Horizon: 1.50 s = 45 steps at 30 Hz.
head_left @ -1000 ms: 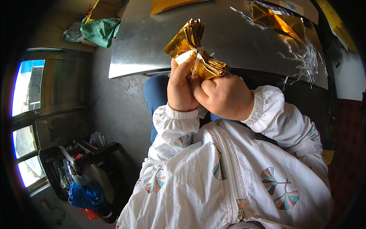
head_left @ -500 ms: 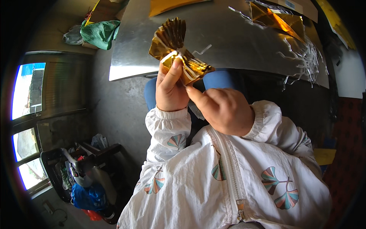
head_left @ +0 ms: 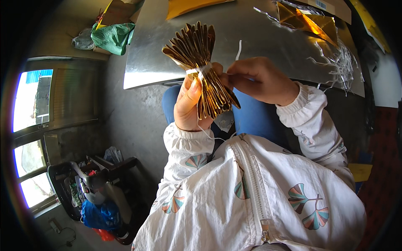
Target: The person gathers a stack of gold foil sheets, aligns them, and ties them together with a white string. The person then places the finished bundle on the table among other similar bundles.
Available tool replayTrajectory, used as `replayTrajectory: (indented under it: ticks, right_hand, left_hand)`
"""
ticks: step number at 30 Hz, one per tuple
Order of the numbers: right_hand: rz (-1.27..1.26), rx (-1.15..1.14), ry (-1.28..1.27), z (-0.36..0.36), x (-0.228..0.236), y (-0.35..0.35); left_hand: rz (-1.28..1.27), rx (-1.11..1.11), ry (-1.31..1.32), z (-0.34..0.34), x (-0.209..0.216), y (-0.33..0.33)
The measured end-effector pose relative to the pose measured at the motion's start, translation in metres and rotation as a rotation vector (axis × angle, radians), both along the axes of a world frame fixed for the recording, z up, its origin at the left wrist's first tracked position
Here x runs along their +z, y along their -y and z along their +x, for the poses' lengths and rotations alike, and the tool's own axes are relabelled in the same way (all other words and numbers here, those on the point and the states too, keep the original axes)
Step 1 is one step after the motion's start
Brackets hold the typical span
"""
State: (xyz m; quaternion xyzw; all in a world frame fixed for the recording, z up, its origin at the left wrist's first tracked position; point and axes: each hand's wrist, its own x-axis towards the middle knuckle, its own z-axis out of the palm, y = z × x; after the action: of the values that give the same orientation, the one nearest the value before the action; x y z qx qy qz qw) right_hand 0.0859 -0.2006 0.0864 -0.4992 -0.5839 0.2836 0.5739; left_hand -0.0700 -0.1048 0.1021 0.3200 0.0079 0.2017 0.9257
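My left hand (head_left: 189,103) grips a bundle of pleated gold foil paper (head_left: 197,46) by its narrow waist. A white string (head_left: 200,70) is wound round that waist, and the pleats fan out above and below it. To the right of the bundle, my right hand (head_left: 261,79) is closed in a pinch on the string, one white end of which sticks up above the fingers. Another loose string end hangs under my left hand toward my lap. The left fingers behind the bundle are partly hidden.
Beyond my knees stands a metal table (head_left: 150,58). On it lie a gold sheet (head_left: 197,6) at the far edge, folded gold foil pieces (head_left: 310,23) and a heap of white strings (head_left: 341,67) at the right. A green plastic bag (head_left: 112,37) sits at the far left.
The bundle has turned in my left hand, so its pleat edges now show above and below the string. My right hand has moved up and right, away from the bundle's lower end.
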Motion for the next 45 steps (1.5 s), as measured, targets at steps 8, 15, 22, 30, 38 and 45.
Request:
replayTrajectory:
  ticks: [8, 15, 22, 30, 38, 45]
  right_hand:
    - [-0.229, 0.042, 0.01, 0.027, 0.017, 0.007]
    - [-0.281, 0.165, 0.002, 0.045, 0.026, -0.007]
    - [-0.283, 0.222, 0.04, 0.058, 0.035, -0.022]
    - [-0.487, 0.13, 0.155, 0.058, 0.076, -0.027]
    - [-0.541, 0.059, 0.279, 0.06, 0.089, -0.024]
    - [-0.387, 0.108, 0.017, 0.053, 0.061, -0.011]
  left_hand:
    - [-0.038, 0.014, 0.051, 0.004, -0.002, 0.003]
    - [0.069, -0.036, -0.012, 0.003, -0.001, 0.011]
    - [-0.055, -0.131, 0.046, 0.005, -0.002, 0.012]
    - [0.095, -0.148, -0.037, 0.002, -0.002, 0.011]
    - [0.081, -0.165, 0.0, 0.003, -0.002, 0.008]
    - [-0.006, -0.126, 0.064, 0.003, -0.005, 0.005]
